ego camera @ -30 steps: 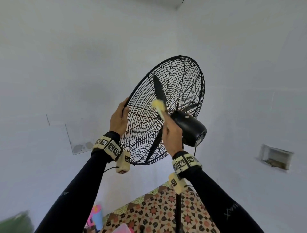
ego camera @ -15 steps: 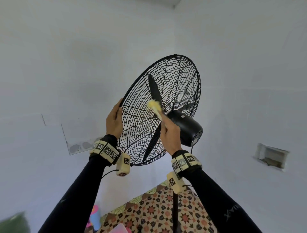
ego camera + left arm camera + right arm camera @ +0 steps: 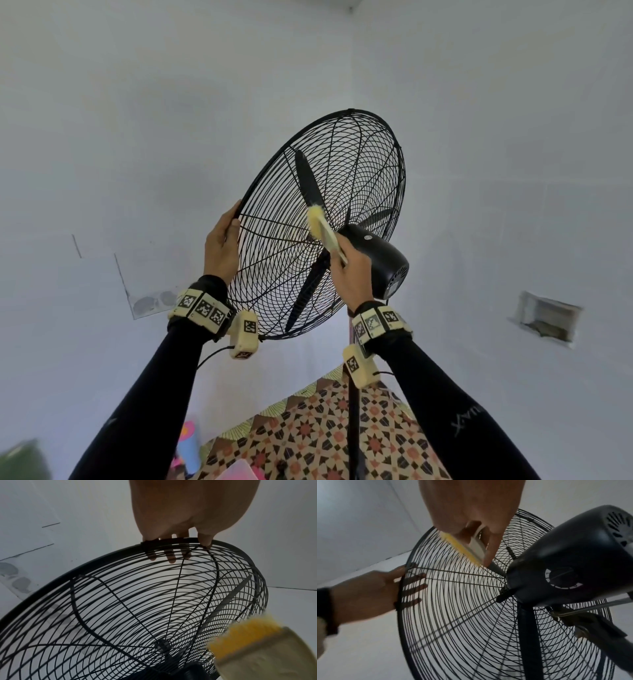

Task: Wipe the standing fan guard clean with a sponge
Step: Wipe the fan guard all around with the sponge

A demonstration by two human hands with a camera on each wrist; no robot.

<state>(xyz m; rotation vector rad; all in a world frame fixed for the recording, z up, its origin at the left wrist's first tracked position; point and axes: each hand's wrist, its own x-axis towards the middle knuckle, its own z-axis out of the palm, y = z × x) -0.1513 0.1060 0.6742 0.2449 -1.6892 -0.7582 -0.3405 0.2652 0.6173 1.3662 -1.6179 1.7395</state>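
Three black blades point(image 3: 310, 180) sit enclosed in the wire fan guard point(image 3: 373, 164). Left hand point(image 3: 221, 248) grips the guard rim, fingers curled through the wires. Right hand point(image 3: 351, 274) pinches a yellow-bristled brush point(image 3: 322, 231) against the rear grille.

The wire fan guard point(image 3: 329, 219) fills the middle of the head view, tilted back, its gaps too narrow for fingers to pass far. The left hand point(image 3: 221, 248) holds its left rim; the right hand point(image 3: 351, 274) with the yellow sponge point(image 3: 322, 231) sits against the rear wires, hemmed on its right by the black motor housing point(image 3: 378, 258). The pole point(image 3: 352, 411) stands below. Bare wall point(image 3: 137, 137) lies open left and above.
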